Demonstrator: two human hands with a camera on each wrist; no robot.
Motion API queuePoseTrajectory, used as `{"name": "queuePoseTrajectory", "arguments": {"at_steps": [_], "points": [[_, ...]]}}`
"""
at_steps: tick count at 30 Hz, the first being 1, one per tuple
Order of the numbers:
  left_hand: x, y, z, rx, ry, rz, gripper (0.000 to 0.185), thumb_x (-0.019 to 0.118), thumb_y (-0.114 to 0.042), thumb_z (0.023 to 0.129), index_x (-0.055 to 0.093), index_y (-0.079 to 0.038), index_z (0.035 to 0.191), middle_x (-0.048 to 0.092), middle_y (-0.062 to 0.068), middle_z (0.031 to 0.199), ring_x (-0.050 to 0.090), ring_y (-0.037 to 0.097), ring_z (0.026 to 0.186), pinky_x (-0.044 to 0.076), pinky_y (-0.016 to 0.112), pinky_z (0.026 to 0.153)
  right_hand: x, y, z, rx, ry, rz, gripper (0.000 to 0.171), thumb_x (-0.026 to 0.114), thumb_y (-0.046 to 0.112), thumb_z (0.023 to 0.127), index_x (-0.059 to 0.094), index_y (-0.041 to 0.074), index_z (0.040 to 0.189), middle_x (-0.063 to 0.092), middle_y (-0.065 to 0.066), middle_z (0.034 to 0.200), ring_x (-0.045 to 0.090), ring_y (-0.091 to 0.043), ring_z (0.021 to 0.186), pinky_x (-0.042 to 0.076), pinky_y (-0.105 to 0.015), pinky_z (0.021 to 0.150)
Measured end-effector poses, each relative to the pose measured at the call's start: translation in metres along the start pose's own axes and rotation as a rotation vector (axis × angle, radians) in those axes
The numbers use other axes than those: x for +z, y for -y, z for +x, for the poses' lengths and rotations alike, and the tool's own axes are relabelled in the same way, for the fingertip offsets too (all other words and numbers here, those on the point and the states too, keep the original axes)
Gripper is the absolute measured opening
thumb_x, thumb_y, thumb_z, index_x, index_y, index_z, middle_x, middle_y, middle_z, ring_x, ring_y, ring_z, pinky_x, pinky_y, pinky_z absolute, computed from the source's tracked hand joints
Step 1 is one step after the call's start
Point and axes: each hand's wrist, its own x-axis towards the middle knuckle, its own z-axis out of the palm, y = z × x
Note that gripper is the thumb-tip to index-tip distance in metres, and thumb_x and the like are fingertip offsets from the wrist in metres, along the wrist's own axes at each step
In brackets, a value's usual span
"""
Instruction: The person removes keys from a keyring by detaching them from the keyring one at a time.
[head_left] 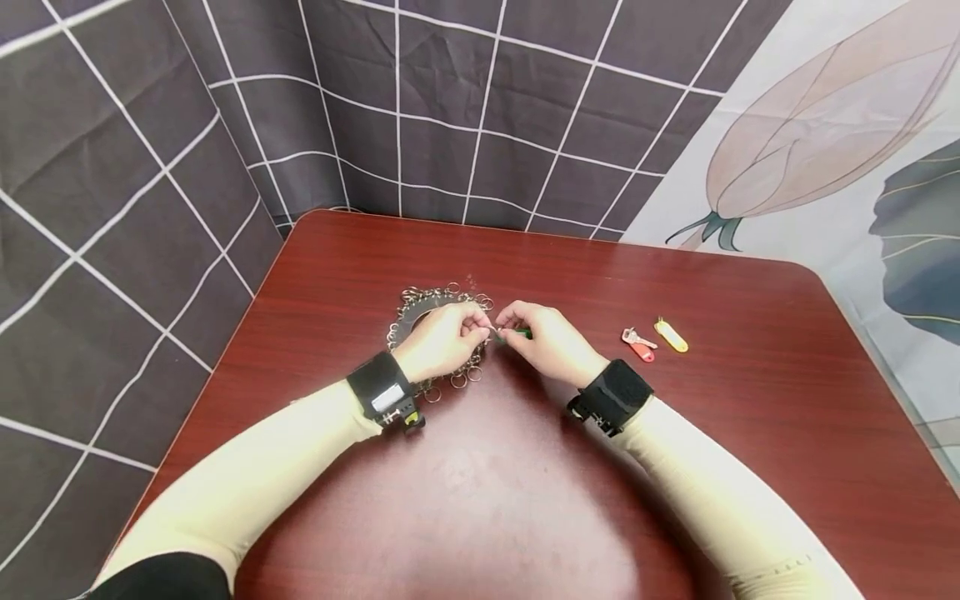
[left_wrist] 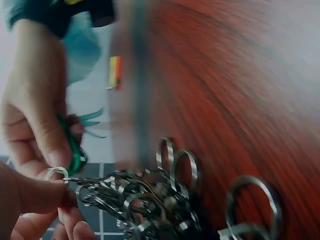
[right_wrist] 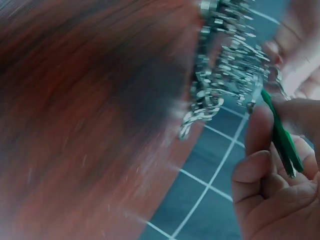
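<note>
My left hand [head_left: 441, 340] is over a dark round disc [head_left: 410, 319] whose edge is lined with several metal key rings [head_left: 459, 380]. Its thumb and fingertips pinch a small split ring [left_wrist: 57, 172] beside the bunched metal rings in the left wrist view. Close opposite, my right hand [head_left: 553, 340] grips a green key tag [right_wrist: 284, 137] between thumb and fingers. The tag's end points toward the pinched ring, and the fingertips of both hands nearly meet. Part of the disc is hidden under the left hand.
To the right on the reddish-brown table [head_left: 450, 508] lie a red key tag [head_left: 642, 352] with a key [head_left: 633, 336] and a yellow key tag [head_left: 671, 336]. A dark checked cloth [head_left: 450, 83] hangs behind the table's far edge.
</note>
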Motion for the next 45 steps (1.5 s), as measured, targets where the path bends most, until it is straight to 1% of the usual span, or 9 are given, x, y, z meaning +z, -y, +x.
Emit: {"name": "queuePoseTrajectory", "arguments": {"at_steps": [3,6,14,19,26,32,38,40,45], "points": [[0.000,0.002,0.000,0.013,0.009,0.045,0.005,0.059,-0.017,0.095,0.064,-0.014,0.096,0.063,-0.002,0.084,0.060,0.012,0.078,0.048,0.030,0.071,-0.001,0.002,0.000,-0.067,0.011,-0.081,0.007,0.065,0.009,0.092,0.068,0.008,0.098,0.066,-0.001,0.094,0.061,-0.013,0.088,0.050,-0.033,0.081],[0.000,0.005,0.001,0.015,0.011,0.037,0.005,0.060,-0.017,0.095,0.063,-0.013,0.097,0.064,-0.001,0.086,0.061,0.012,0.080,0.049,0.030,0.073,0.000,0.000,0.000,-0.090,0.004,-0.093,0.006,0.065,0.009,0.092,0.068,0.008,0.096,0.066,0.001,0.091,0.061,-0.012,0.086,0.050,-0.034,0.080],[0.000,0.013,0.007,0.029,0.022,-0.150,0.010,0.064,-0.011,0.089,0.062,-0.007,0.098,0.064,0.003,0.087,0.061,0.015,0.082,0.051,0.029,0.075,-0.003,-0.006,-0.003,-0.003,-0.007,-0.011,0.004,0.064,0.015,0.093,0.068,0.015,0.094,0.065,0.007,0.087,0.060,-0.008,0.081,0.050,-0.037,0.076],[-0.001,0.012,0.005,0.030,0.005,-0.172,0.007,0.065,-0.009,0.086,0.063,-0.007,0.092,0.063,0.003,0.084,0.060,0.015,0.079,0.051,0.027,0.073,-0.005,-0.004,-0.004,0.020,-0.013,0.011,0.004,0.065,0.013,0.093,0.068,0.015,0.093,0.066,0.007,0.085,0.059,-0.008,0.078,0.049,-0.033,0.074],[0.000,0.011,0.004,0.010,-0.003,-0.197,0.007,0.064,-0.010,0.085,0.062,-0.009,0.092,0.062,0.003,0.083,0.059,0.015,0.078,0.050,0.027,0.071,-0.004,0.003,-0.003,0.016,-0.029,0.028,0.005,0.066,0.010,0.092,0.070,0.010,0.091,0.069,0.002,0.084,0.062,-0.010,0.081,0.051,-0.036,0.078],[0.000,0.011,0.003,0.038,-0.012,-0.164,0.006,0.064,-0.009,0.086,0.062,-0.011,0.092,0.061,0.001,0.084,0.059,0.014,0.078,0.050,0.026,0.071,-0.003,0.005,0.000,0.044,-0.022,0.011,0.006,0.066,0.011,0.091,0.071,0.009,0.090,0.070,0.000,0.084,0.063,-0.010,0.081,0.051,-0.032,0.075],[-0.002,0.007,0.002,0.111,-0.019,-0.051,0.006,0.062,-0.010,0.088,0.063,-0.012,0.093,0.062,-0.002,0.081,0.059,0.011,0.076,0.050,0.024,0.070,-0.007,0.007,0.003,0.097,-0.027,-0.002,0.005,0.066,0.013,0.090,0.071,0.012,0.087,0.068,0.006,0.078,0.061,-0.009,0.074,0.049,-0.029,0.069],[-0.002,0.006,0.002,0.108,-0.012,-0.035,0.007,0.062,-0.010,0.089,0.065,-0.011,0.095,0.062,-0.003,0.081,0.059,0.011,0.076,0.049,0.024,0.070,-0.008,0.007,0.003,0.113,-0.030,0.001,0.006,0.066,0.013,0.090,0.071,0.013,0.087,0.068,0.006,0.078,0.060,-0.009,0.073,0.048,-0.028,0.068],[-0.003,0.006,0.002,0.069,0.042,-0.068,0.009,0.064,-0.011,0.088,0.068,-0.008,0.095,0.063,-0.002,0.080,0.059,0.011,0.076,0.049,0.024,0.070,-0.007,0.008,0.004,0.116,-0.046,0.012,0.006,0.065,0.014,0.091,0.071,0.013,0.088,0.067,0.005,0.080,0.059,-0.009,0.074,0.048,-0.029,0.068]]}}
